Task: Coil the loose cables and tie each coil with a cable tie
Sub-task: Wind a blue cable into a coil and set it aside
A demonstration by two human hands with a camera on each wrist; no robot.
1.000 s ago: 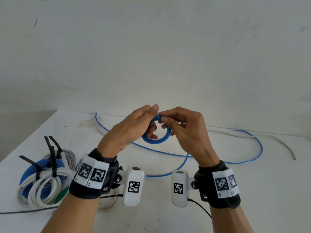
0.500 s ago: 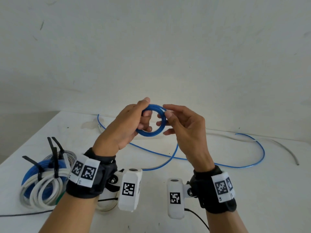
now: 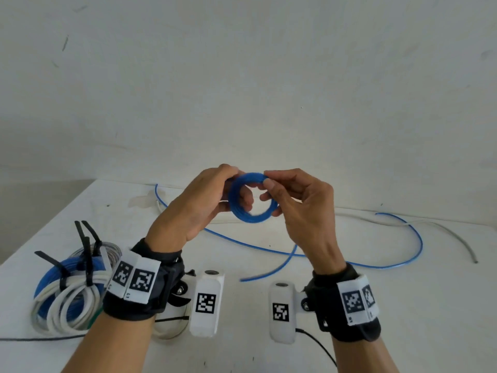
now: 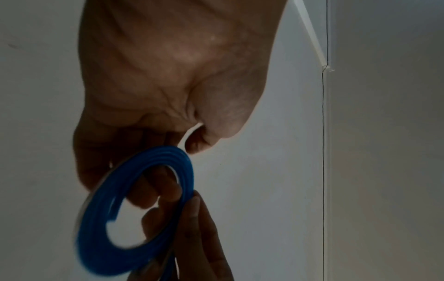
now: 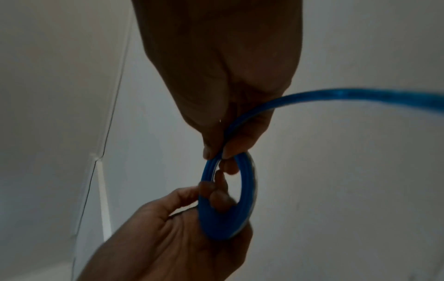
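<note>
Both hands were raised above the white table (image 3: pixel 403 305), holding a small round coil of thin blue cable (image 3: pixel 252 197) between them. The left hand (image 3: pixel 196 208) gripped the coil's left side, thumb on the near face and fingers reaching through the ring from behind. The right hand (image 3: pixel 304 205) pinched the top right of the coil between thumb and forefinger; in the right wrist view the loose run of blue cable (image 5: pixel 360 97) passed out between those fingers (image 5: pixel 236 146).

Compared with half a second before, the coil looked thicker, with more turns stacked, and the pinch of the right hand had moved up towards the top of the ring. The free tail of the blue cable (image 3: pixel 269 273) lay shorter on the table, its end now near the right wrist, where it had earlier trailed leftward under the hands.

At the left edge of the table a bundle of finished coils (image 3: pixel 67 294), blue and white, lay as before, bound with black cable ties (image 3: pixel 87 246) whose ends stuck up. A thin grey cable (image 3: pixel 457 242) lay along the far right of the table.
</note>
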